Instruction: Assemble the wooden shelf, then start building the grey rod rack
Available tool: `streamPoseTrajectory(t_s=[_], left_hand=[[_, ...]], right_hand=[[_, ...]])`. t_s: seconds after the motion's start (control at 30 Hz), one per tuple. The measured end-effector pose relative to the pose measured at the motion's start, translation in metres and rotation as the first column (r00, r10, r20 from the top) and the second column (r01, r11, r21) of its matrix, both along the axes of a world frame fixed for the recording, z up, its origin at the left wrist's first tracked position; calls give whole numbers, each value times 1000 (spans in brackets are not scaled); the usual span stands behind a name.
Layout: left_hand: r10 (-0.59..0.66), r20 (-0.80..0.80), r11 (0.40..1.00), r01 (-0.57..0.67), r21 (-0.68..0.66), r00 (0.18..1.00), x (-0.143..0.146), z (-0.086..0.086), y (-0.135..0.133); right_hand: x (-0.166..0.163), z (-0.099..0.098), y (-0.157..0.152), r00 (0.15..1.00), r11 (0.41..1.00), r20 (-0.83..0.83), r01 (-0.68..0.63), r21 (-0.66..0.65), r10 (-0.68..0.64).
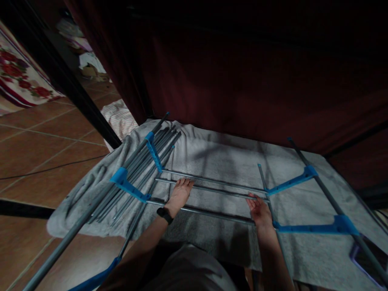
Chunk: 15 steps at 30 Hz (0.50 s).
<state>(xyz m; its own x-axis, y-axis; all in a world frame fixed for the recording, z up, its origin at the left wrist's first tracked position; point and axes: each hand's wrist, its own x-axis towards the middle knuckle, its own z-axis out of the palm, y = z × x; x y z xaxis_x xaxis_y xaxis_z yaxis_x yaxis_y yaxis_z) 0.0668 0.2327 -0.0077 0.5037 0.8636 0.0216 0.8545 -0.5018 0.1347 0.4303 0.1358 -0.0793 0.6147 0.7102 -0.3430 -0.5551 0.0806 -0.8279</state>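
A loose grey metal tube (218,191) runs crosswise between two fixed crossbars of a tube frame with blue plastic brackets. My left hand (181,193), with a dark band on its wrist, has its fingers closed over the tube near its left end. Close to the other end, my right hand (260,209) is turned partly palm up, its fingers around the tube. The rear crossbar (212,182) lies just beyond it, and the front crossbar (218,215) passes nearer my body. Blue brackets (153,151) stand on the left side, with matching blue brackets (315,229) on the right.
Several loose grey tubes (121,194) lie bundled on the left of the grey blanket (218,151). A phone (368,258) rests at the right under a long side tube. Dark red curtains (242,89) hang behind; tiled floor (33,161) shows at left.
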Motion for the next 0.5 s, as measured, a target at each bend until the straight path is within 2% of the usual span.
streamPoseTrajectory(t_s=[0.3, 0.5], left_hand=[[51, 18, 998, -51, -27, 999, -1, 2, 1], [41, 29, 999, -40, -19, 999, -1, 2, 0]], right_hand=[[-4, 5, -1, 997, 999, -62, 36, 5, -36], [-5, 6, 3, 999, 999, -17, 29, -32, -30]])
